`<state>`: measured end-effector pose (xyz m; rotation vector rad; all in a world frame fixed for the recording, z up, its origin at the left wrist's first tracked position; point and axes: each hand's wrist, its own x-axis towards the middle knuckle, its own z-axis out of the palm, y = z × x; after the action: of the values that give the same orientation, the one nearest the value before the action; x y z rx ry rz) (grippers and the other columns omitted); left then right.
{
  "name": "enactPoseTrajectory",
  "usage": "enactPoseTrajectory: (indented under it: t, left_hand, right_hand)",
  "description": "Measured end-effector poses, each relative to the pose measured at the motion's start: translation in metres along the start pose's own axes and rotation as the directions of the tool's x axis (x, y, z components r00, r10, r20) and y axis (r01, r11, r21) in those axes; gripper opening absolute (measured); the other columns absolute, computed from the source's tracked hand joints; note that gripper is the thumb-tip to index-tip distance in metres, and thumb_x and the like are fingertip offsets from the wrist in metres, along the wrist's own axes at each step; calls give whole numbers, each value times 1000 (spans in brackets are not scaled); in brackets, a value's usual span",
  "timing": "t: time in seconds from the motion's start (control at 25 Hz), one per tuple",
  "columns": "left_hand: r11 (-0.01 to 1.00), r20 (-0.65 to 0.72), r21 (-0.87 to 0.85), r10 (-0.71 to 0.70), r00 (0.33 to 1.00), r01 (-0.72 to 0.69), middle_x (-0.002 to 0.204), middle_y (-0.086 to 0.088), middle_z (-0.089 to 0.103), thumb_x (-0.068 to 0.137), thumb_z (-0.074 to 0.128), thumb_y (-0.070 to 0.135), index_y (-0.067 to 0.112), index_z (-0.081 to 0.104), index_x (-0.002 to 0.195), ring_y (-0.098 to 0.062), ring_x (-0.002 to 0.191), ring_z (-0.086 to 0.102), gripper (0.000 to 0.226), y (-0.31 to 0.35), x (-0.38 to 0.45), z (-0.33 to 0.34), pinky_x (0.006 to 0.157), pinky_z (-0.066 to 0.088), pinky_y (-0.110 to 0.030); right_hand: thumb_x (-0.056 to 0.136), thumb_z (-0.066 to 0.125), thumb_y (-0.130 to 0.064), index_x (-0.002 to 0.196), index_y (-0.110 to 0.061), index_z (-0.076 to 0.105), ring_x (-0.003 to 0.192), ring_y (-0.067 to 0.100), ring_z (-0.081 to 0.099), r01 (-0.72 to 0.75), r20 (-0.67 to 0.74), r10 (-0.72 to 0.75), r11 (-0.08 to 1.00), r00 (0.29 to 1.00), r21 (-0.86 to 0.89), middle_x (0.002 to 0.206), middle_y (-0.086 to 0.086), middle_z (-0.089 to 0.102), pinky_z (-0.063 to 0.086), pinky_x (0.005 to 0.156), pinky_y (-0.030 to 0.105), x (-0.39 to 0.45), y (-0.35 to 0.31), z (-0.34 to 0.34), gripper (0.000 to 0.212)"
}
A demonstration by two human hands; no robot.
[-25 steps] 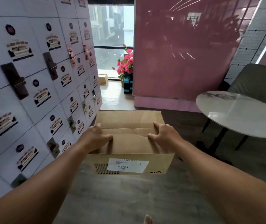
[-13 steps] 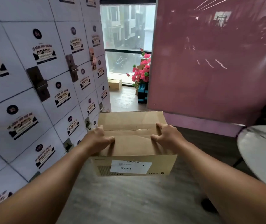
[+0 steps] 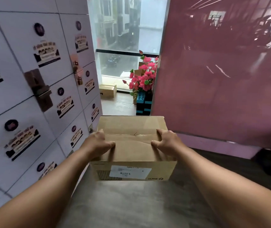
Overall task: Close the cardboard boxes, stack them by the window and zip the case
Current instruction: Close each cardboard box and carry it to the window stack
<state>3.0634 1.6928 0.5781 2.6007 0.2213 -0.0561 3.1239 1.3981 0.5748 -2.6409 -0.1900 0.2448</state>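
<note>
I carry a closed brown cardboard box (image 3: 132, 148) with a white label on its near side, held out in front of me above the floor. My left hand (image 3: 99, 142) grips its left top edge, thumb lying across the top flap. My right hand (image 3: 168, 141) grips the right top edge the same way. Ahead, a smaller cardboard box (image 3: 107, 91) sits on the floor under the window (image 3: 125, 38). No case is in view.
A wall of white lockers (image 3: 32, 96) runs close along my left. A pink glossy partition (image 3: 222, 71) stands on the right. Pink artificial flowers (image 3: 143, 76) and a black-and-blue block (image 3: 143, 102) sit by the window's right side. A narrow floor passage leads to the window.
I have walked toward the window with the box; the round table has slid out of view on the right. Both hands keep the same grip.
</note>
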Motion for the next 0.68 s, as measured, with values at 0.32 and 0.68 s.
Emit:
enactPoseTrajectory:
  t: [0.32, 0.68]
  left_hand:
    - [998, 30, 32, -56, 998, 55, 111, -3, 64, 82, 69, 58, 21, 55, 110, -19, 96, 60, 48, 6, 244, -8, 80, 53, -37]
    - [985, -55, 75, -154, 987, 158, 119, -9, 62, 79, 68, 61, 18, 54, 114, -25, 105, 58, 58, 5, 505, -61, 89, 51, -38]
  right_hand:
    - [83, 64, -61, 150, -29, 41, 122, 32, 55, 31, 18, -30, 999, 999, -34, 139, 12, 55, 47, 100, 42, 249, 0, -25, 77]
    - [82, 67, -60, 148, -28, 44, 120, 34, 56, 122, 5, -122, 992, 993, -23, 135, 15, 56, 46, 95, 38, 528, -47, -70, 78]
